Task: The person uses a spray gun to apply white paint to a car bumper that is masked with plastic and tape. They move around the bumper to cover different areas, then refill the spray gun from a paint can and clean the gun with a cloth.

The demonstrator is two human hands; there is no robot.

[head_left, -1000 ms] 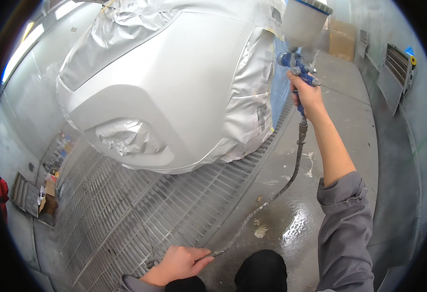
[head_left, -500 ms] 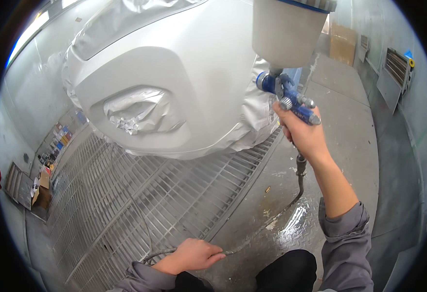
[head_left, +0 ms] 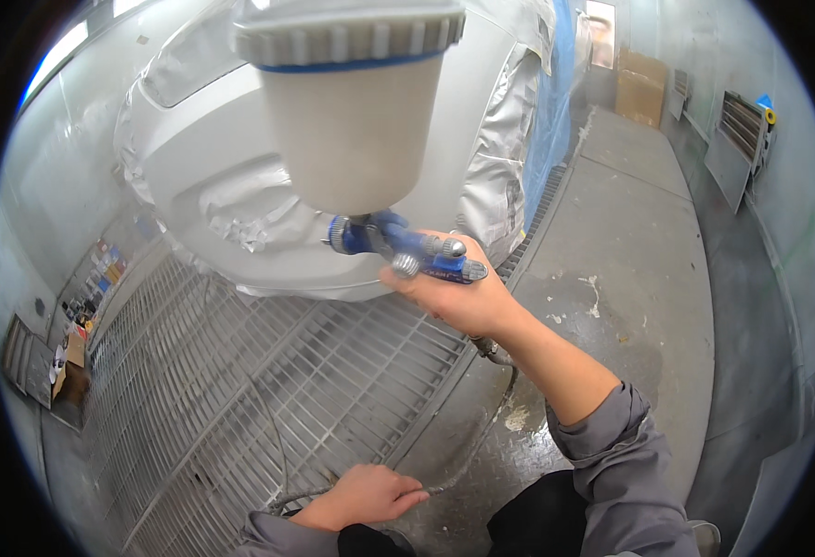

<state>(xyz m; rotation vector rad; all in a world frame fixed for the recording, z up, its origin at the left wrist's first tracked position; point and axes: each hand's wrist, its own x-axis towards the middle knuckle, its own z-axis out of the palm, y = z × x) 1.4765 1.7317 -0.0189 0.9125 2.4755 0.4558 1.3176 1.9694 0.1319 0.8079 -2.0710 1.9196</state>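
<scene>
My right hand (head_left: 459, 295) is wrapped round the grip of a blue spray gun (head_left: 378, 238), with a large white paint cup (head_left: 352, 139) on top. The gun points left, in front of a silver-grey car bumper (head_left: 205, 135), and its cup covers part of it. Crinkled silver masking sheet (head_left: 250, 209) fills an opening in the bumper; more masking (head_left: 496, 176) wraps its right side. From below the gun an air hose (head_left: 478, 434) drops toward my left hand (head_left: 375, 494), which is low in front of me and closed round it.
A metal floor grating (head_left: 203, 390) spreads below the bumper, with grey floor (head_left: 630, 241) on the right. Blue plastic sheet (head_left: 556, 102) hangs behind the bumper. Small containers and a cardboard box (head_left: 71, 376) line the left wall; a cardboard sheet (head_left: 641, 88) leans at the back.
My right hand has carried the spray gun left and somewhat down, from the bumper's right side to across its front, closer to me. My left hand has stayed almost in place on the hose.
</scene>
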